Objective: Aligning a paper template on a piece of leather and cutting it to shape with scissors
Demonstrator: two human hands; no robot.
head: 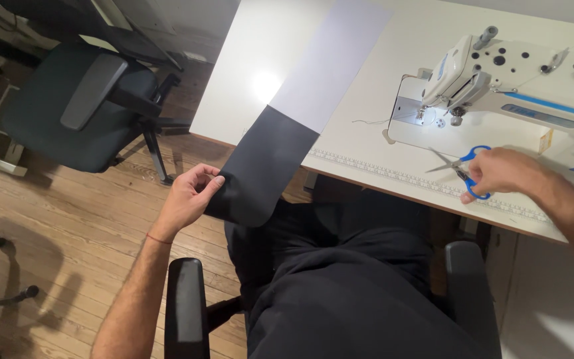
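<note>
Centrally, the left hand (187, 199) pinches the dark fabric strip (264, 166) hanging off the white table (247, 73); at right, the right hand (503, 173) grips blue-handled scissors (463, 166) beside the sewing machine (499, 80).

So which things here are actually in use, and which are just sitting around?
In use:
- left hand pinching the black end of the fabric strip
- right hand holding the blue scissors

Sitting around:
- sewing machine
- white table
- measuring tape along the table edge
- spare office chair
</note>
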